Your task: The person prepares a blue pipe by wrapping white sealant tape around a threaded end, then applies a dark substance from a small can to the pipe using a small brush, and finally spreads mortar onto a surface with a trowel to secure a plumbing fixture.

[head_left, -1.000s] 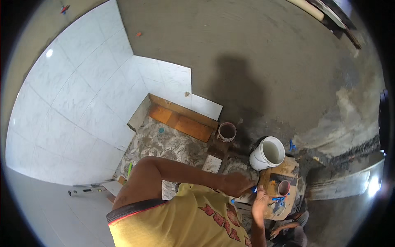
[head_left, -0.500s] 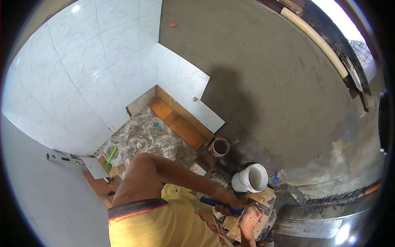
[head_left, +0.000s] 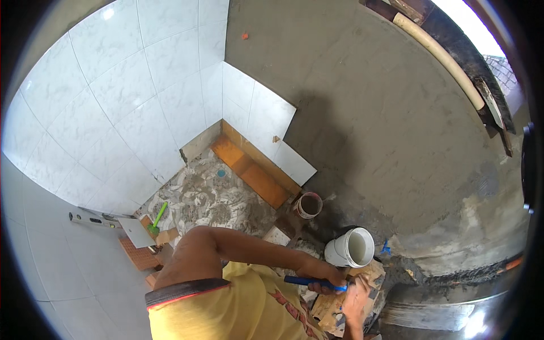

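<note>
Grips a slim blue stick-like tool (head_left: pixel 301 280) in the left hand (head_left: pixel 330 276), fingers closed round the shaft, with the dark blue length sticking out to the left and the brighter blue end pointing toward the right hand (head_left: pixel 356 299). Holds that right hand close by the brighter end, fingers bent; cannot tell from this view whether clamped on the tip, merely touching or just beside it.

Shows far more of the tool than a second ago, with only a scrap of blue visible between the hands then and a long stretch of shaft in plain sight now. Keeps nearly the same left-hand hold as half a second ago, apart from a small shift of the view and right-hand fingers now raised a little more beside the tip. Suggests, by judgement, attention on the tool's end, with both hands brought together there.

Has the hands above a tan cardboard-like sheet (head_left: pixel 324 310), with a white bucket (head_left: pixel 336 250) just beyond and blue plastic pieces (head_left: pixel 386 247) to the bucket's right. Has a smaller bucket (head_left: pixel 306 213) farther off, near the end of the orange-brown tiles (head_left: pixel 245 168), and a green-handled tool (head_left: pixel 160 214) lying well apart at left.
</note>
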Motion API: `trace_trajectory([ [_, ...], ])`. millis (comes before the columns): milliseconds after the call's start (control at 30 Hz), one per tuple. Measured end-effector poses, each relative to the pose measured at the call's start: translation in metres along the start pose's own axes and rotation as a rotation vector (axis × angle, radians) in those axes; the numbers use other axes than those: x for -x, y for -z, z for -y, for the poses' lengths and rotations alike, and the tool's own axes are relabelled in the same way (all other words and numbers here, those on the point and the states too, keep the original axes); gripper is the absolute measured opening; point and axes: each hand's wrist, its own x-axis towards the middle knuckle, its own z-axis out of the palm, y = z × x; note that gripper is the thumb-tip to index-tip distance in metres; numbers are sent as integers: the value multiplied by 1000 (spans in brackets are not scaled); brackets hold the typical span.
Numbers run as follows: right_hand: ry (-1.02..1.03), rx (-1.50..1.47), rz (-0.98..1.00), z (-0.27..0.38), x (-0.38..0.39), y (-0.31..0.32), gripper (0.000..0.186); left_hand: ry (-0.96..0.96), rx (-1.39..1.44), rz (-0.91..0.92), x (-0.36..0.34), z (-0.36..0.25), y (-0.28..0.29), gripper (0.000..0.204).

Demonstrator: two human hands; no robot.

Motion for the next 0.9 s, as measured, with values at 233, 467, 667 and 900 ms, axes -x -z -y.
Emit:
trace_trajectory([
  [233,274,-16,-127,27,-3,19,44,207,890,689,1,-25,-52,45],
  [467,152,297,-35,44,2,26,15,114,284,166,16,-31,-38,41],
  [667,-192,-54,-157,44,9,5,41,91,86,223,16,-38,-32,32],
  [900,-725,-122,-105,16,60,-20,56,-24,-890,-279,-17,-6,-38,33],
])
